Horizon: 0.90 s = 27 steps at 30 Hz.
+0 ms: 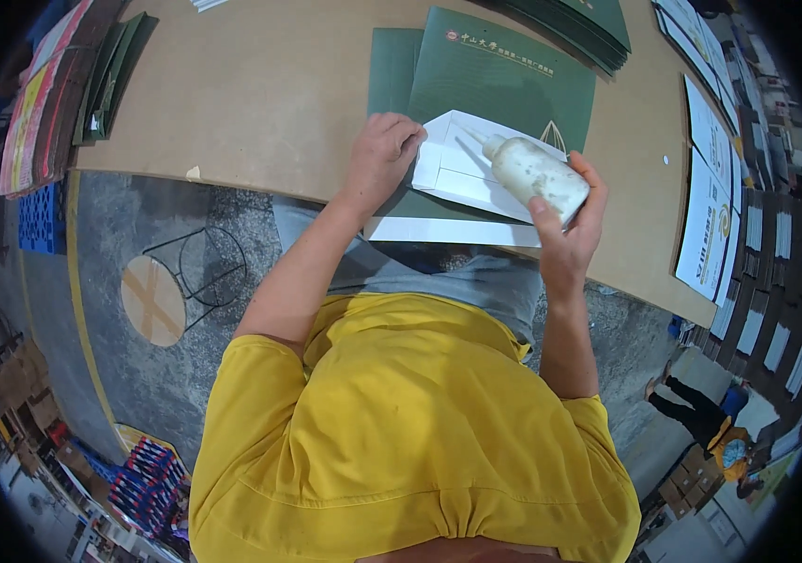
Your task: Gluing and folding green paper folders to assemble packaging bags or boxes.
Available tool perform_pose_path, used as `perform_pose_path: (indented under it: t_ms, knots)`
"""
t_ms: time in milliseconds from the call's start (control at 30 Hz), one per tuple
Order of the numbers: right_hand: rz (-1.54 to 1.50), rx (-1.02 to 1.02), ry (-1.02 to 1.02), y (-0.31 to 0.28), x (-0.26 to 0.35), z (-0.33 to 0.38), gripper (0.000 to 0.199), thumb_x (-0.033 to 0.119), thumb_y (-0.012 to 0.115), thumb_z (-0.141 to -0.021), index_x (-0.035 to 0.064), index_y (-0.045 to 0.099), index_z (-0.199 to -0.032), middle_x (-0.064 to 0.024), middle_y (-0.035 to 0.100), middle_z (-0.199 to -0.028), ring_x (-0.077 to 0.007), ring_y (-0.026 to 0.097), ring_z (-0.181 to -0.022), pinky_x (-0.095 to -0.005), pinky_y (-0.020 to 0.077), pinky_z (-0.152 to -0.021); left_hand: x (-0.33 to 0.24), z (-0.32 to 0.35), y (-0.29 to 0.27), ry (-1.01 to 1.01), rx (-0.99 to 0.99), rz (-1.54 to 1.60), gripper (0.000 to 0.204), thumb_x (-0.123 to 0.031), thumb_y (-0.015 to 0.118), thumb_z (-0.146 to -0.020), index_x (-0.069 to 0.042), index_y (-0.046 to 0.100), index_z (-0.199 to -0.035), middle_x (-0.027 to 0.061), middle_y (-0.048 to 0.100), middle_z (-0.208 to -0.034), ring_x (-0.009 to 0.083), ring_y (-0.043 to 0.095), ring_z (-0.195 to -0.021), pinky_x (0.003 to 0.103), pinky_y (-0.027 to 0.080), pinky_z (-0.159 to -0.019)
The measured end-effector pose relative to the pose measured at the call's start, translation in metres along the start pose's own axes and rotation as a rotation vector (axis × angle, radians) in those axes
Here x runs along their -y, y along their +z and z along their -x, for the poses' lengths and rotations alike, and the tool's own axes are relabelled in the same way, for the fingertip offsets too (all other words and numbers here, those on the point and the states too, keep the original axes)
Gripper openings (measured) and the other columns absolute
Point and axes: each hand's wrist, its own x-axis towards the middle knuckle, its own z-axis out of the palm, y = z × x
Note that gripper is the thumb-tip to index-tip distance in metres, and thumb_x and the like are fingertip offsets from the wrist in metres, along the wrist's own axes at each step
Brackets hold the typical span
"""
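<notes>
My right hand [570, 211] is wrapped round a whitish squeeze bottle [537, 176], tilted so that its thin nozzle points to the upper left. Below the nozzle lies a white folded paper flap [451, 167], part of a green paper bag. Its left edge is by my left hand [384, 155], whose fingers are pinched together at the flap's corner; what they grip there is too small to make out. The green bag [504, 80], with printing and a pale cord handle, spreads out beyond the flap. A white strip [453, 231] runs along the table's near edge.
Stacked green bags [575, 28] sit at the far right. Bundled red and brown sheets [49, 94] and folded green pieces [118, 75] stand at the left. White printed boards [709, 188] line the table's right edge. A round-topped stool [153, 300] is on the floor, left.
</notes>
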Motion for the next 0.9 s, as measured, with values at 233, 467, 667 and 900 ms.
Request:
perform_pose_path:
  t_ms: [233,467,667,900]
  knots:
    - [0.442,0.159,-0.518,0.018,0.007,-0.007,0.055,0.006,0.075,-0.058,0.0015,0.054,-0.109,-0.0168,0.056,-0.102,-0.0341,0.054,-0.093,-0.0398,0.0466,-0.079,0.0,0.002,0.001,-0.009,-0.002,0.011,0.012,0.0,0.067,-0.075,-0.003,0.064,-0.086,0.0083,0.062,-0.087,0.0269,0.057,-0.083,0.035,0.047,-0.07]
    - [0.525,0.178,-0.571,0.023,0.009,-0.007,0.055,0.006,0.074,-0.057,0.0025,0.055,-0.108,-0.0157,0.056,-0.102,-0.0328,0.055,-0.09,-0.0394,0.0472,-0.077,-0.002,0.001,0.0,-0.011,0.019,0.013,0.011,0.0,0.066,-0.074,-0.003,0.063,-0.084,0.0075,0.062,-0.086,0.0265,0.056,-0.083,0.034,0.047,-0.071]
    - [0.551,0.165,-0.58,0.027,0.009,-0.011,0.053,0.006,0.074,-0.055,0.0037,0.056,-0.106,-0.0153,0.056,-0.102,-0.0319,0.055,-0.09,-0.0384,0.0476,-0.075,-0.002,0.001,0.001,-0.024,0.008,0.026,0.01,0.0,0.066,-0.074,-0.003,0.063,-0.084,0.0071,0.062,-0.086,0.026,0.056,-0.083,0.034,0.047,-0.071]
    - [0.571,0.167,-0.561,0.023,0.01,-0.009,0.051,0.004,0.073,-0.057,0.0028,0.056,-0.105,-0.015,0.058,-0.101,-0.0317,0.057,-0.09,-0.0382,0.0486,-0.077,-0.002,0.001,0.001,-0.014,0.006,-0.004,0.01,0.0,0.067,-0.074,-0.003,0.063,-0.083,0.0071,0.062,-0.086,0.0257,0.057,-0.083,0.034,0.047,-0.071]
